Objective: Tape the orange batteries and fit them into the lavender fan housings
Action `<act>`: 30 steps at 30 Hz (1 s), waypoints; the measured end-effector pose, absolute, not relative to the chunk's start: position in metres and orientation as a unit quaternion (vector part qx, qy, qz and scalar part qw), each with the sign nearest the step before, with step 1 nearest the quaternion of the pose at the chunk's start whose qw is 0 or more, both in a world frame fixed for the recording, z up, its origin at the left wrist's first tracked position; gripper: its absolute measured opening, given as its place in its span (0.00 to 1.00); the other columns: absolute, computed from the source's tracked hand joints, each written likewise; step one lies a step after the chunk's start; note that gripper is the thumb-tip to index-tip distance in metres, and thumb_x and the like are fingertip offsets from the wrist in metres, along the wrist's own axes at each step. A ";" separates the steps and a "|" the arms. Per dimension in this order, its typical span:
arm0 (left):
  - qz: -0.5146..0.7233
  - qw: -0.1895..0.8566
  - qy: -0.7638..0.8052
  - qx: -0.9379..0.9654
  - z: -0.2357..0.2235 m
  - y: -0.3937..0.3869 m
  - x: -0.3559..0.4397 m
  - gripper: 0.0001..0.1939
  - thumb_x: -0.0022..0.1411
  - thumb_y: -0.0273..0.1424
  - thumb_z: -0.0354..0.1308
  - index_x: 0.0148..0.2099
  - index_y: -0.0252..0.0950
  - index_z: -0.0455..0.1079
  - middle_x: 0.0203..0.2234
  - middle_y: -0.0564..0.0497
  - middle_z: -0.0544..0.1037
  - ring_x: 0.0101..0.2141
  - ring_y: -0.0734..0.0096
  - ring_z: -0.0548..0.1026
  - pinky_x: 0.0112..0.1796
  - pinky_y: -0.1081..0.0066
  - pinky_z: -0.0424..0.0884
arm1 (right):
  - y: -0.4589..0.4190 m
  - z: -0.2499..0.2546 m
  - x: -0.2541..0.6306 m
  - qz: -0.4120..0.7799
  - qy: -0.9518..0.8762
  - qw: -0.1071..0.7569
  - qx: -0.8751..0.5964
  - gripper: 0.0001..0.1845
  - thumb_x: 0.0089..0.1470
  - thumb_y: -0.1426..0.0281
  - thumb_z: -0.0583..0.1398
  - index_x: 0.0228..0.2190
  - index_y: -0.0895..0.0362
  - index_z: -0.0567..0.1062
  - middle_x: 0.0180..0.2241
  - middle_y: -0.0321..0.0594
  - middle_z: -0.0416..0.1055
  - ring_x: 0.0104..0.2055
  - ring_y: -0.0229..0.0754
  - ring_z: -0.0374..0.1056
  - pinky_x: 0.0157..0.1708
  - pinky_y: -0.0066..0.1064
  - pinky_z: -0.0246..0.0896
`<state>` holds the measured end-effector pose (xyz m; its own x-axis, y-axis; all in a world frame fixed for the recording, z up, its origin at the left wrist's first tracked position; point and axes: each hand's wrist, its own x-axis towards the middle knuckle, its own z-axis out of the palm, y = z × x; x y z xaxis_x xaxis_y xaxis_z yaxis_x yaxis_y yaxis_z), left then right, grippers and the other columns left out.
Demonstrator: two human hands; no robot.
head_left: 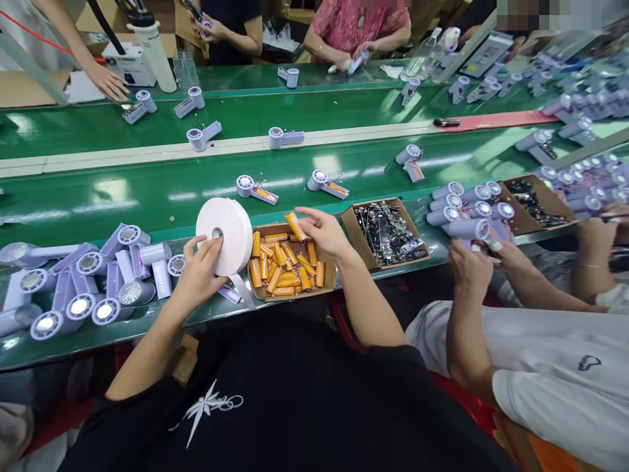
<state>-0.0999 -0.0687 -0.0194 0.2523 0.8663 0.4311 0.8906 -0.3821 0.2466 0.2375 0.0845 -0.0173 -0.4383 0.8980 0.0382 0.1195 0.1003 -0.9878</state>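
Note:
My left hand [201, 267] grips a large white roll of tape [230, 236], its fingers at the core hole. A loose strip of tape [242, 292] hangs from the roll toward the bench edge. Between the thumb and fingers of my right hand [324, 231] is an orange cylindrical battery [295, 226], tilted and raised over the box. Below it, a cardboard box [289, 296] holds many more orange batteries [282, 262]. Close to my left hand lies a pile of lavender handheld fan bodies [105, 275], partly behind my wrist.
A cardboard box of black circuit boards [388, 233] stands right of the batteries. Fan units with orange batteries [328, 183] lie on the green conveyor belt [196, 196]. A co-worker's hands [472, 262] work at my right, beside stacked fan bodies [466, 206]. Others work across the line.

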 end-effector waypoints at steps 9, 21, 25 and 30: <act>-0.232 0.031 -0.534 -0.813 -0.023 -0.071 -0.076 0.42 0.65 0.27 0.66 0.77 0.36 0.59 0.60 0.36 0.79 0.65 0.38 0.67 0.65 0.42 0.69 | 0.019 0.018 0.225 0.623 -0.486 0.549 -0.272 0.21 0.50 0.57 0.80 0.40 0.51 0.82 0.44 0.39 0.84 0.47 0.47 0.84 0.54 0.46 0.83; -0.174 0.091 -0.514 -0.835 -0.012 -0.079 -0.060 0.36 0.71 0.24 0.60 0.78 0.42 0.65 0.61 0.44 0.82 0.63 0.41 0.68 0.69 0.40 0.64 | 0.007 -0.003 0.195 0.519 -0.513 0.583 -0.356 0.22 0.56 0.48 0.75 0.42 0.51 0.85 0.59 0.49 0.83 0.65 0.55 0.78 0.71 0.52 0.70; -0.196 0.109 -0.474 -0.852 0.007 -0.078 -0.073 0.45 0.70 0.24 0.59 0.84 0.49 0.53 0.62 0.46 0.82 0.61 0.43 0.72 0.73 0.35 0.58 | 0.022 0.013 0.216 0.607 -0.539 0.464 -0.355 0.34 0.50 0.52 0.78 0.54 0.53 0.85 0.60 0.49 0.83 0.62 0.56 0.80 0.69 0.52 0.72; -0.241 0.079 -0.471 -0.845 0.005 -0.063 -0.086 0.48 0.66 0.32 0.57 0.83 0.62 0.48 0.62 0.53 0.83 0.56 0.34 0.75 0.73 0.25 0.49 | 0.054 0.039 0.228 0.654 -0.580 0.338 -0.348 0.37 0.41 0.57 0.81 0.52 0.58 0.87 0.52 0.45 0.87 0.59 0.60 0.82 0.67 0.51 0.74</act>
